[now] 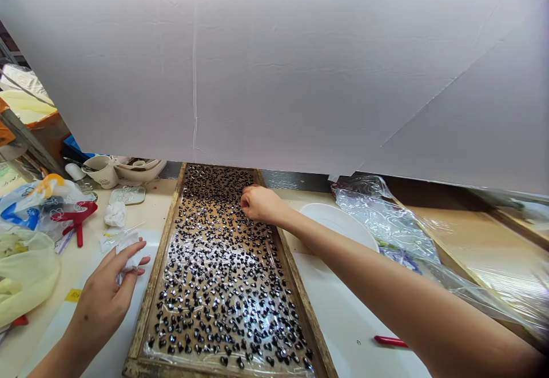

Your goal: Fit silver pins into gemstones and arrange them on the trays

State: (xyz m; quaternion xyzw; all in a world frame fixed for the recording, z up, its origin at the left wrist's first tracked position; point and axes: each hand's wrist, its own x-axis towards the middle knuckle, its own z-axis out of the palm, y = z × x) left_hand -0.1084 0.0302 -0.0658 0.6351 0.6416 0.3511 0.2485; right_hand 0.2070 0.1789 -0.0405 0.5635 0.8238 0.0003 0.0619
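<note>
A long wooden-framed tray (pixel 148 309) lined with clear plastic film lies in front of me. Small glossy black pieces (pixel 223 286), some heart-shaped, are spread all over it, packed more densely at the far end. My right hand (pixel 259 203) is over the tray's far right part, its fingers pinched together and pointing left. Whatever is between those fingertips is hidden. Left of the tray, my left hand (pixel 105 286) has its fingers curled around a crumpled white tissue (pixel 127 251).
A large pale panel (pixel 283 69) hangs low across the back. Right of the tray are a white plate (pixel 338 223), crumpled clear film (pixel 381 218), another framed tray (pixel 476 235) and a red stick (pixel 390 341). Plastic bags (pixel 26 275), a cup (pixel 102 171) and another crumpled tissue (pixel 115 214) lie left.
</note>
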